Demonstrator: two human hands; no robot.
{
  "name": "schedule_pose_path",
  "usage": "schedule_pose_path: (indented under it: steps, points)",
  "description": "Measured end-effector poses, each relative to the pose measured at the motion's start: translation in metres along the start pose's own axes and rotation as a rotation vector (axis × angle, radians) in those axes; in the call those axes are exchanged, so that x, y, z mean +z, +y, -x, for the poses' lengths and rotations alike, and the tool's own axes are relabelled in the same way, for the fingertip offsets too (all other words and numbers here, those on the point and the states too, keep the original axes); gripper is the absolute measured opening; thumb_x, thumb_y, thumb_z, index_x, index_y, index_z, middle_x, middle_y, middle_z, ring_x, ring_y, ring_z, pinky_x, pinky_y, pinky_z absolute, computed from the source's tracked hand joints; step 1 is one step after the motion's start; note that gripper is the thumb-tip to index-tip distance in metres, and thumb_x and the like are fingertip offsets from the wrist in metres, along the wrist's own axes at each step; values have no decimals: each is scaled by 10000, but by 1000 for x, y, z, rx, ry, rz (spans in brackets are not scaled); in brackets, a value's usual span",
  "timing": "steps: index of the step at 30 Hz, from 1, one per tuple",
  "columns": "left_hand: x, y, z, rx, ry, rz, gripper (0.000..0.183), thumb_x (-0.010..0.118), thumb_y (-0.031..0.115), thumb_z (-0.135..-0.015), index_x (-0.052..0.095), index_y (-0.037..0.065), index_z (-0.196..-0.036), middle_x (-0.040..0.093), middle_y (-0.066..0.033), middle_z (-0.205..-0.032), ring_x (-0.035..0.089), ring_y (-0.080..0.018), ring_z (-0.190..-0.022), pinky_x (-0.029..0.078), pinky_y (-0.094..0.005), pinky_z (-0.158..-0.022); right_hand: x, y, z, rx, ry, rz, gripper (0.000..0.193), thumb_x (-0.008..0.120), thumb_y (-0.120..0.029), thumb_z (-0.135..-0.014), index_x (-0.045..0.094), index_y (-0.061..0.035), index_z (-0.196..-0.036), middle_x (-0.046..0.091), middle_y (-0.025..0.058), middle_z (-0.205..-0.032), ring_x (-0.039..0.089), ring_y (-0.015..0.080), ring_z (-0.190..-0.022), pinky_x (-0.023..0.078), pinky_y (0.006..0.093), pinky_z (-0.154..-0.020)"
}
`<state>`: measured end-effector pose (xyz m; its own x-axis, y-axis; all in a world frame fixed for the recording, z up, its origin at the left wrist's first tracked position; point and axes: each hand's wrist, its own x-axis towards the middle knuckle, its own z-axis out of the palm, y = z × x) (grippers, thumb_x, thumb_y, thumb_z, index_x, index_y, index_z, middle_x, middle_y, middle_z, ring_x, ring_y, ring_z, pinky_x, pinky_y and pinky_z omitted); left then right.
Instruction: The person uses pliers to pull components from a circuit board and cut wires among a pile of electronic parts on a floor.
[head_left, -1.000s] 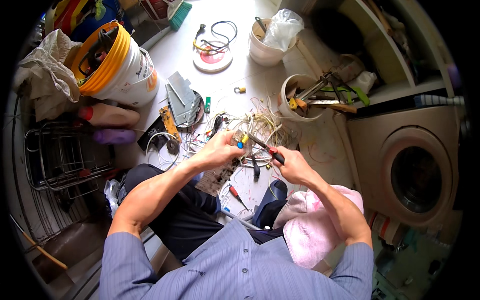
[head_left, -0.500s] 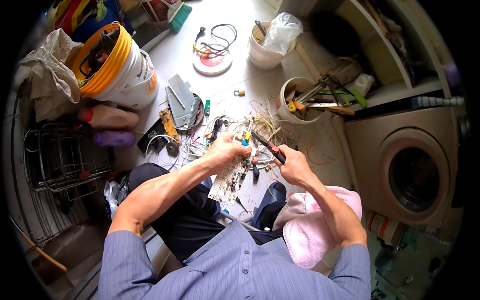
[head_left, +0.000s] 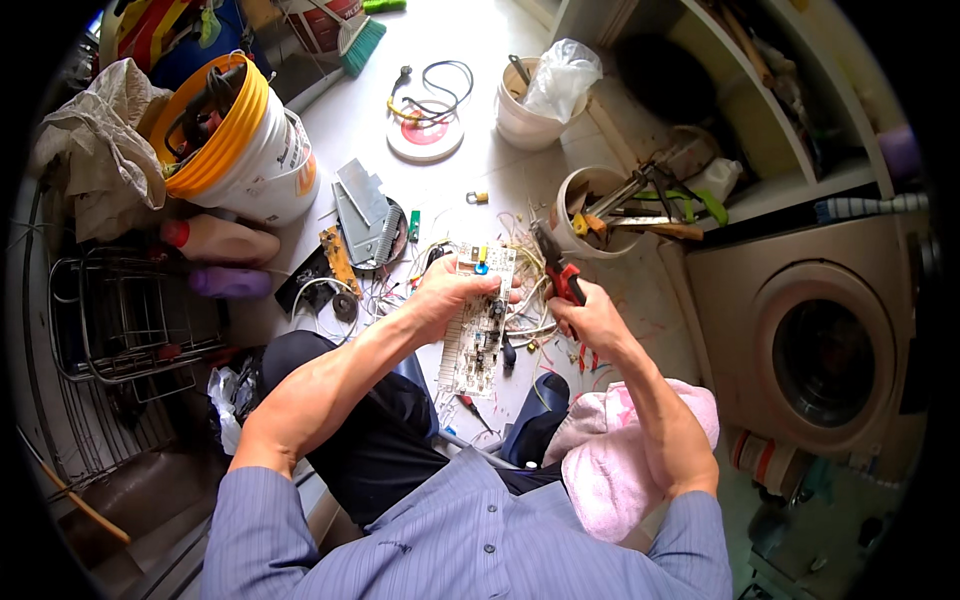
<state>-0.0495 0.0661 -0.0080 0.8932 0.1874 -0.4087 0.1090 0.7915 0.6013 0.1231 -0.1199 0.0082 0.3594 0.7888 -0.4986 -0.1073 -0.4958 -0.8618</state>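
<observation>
A long pale circuit board with small black parts is gripped at its upper half by my left hand, thumb across its face. Blue and yellow components stand near the board's far end. My right hand is closed round red-and-black pliers, whose jaws point up and away, apart from the board. Under and beyond the board lies a tangle of cut wires. A screwdriver with a red handle rests on the floor between my feet.
Past my left hand lie a grey metal housing and an orange-brown board. A tool bucket stands ahead right, a yellow-and-white bucket at left. The washing machine is at right; a pink towel lies by my right leg.
The pliers have moved away from the board to the right, their jaws turning upward. The board now faces up more squarely, and the screwdriver's red handle shows below it.
</observation>
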Motion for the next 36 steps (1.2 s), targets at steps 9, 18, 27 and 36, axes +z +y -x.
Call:
schedule_pose_path:
  steps: [9, 18, 27, 36]
  points:
    - [2, 31, 1, 54, -182, 174, 656, 650, 240, -885, 480, -124, -1403, 539, -236, -1428, 559, -315, -1308, 417, -424, -1154, -9, 4, 7, 57, -419, -130, 336, 618, -316, -995, 650, -10, -1129, 716, 71, -928, 630, 133, -778, 517, 284, -684]
    - [-1, 22, -6, -39, -141, 357, 458, 579, 282, -954, 609, -59, -1258, 685, -180, -1170, 691, -250, -1010, 558, -391, -952, 14, -2, 17, 158, -606, -388, 459, 623, -371, -997, 568, 2, -1259, 709, 110, -1082, 702, 178, -851, 553, 291, -626]
    - [17, 5, -22, 60, -9, 293, 278, 564, 196, -989, 645, 12, -1181, 738, -125, -1058, 731, -236, -912, 596, -408, -878, 37, -20, 17, -76, -107, -259, 299, 749, -336, -910, 636, -64, -961, 571, -42, -773, 502, 58, -678, 400, 231, -605]
    - [-16, 82, 2, 16, 73, -237, 193, 650, 73, -952, 667, -23, -1118, 677, -101, -1115, 668, -197, -1003, 563, -325, -939, 24, -37, 17, -87, 27, -428, 227, 780, -221, -861, 579, -116, -865, 519, -69, -700, 461, 44, -569, 387, 213, -519]
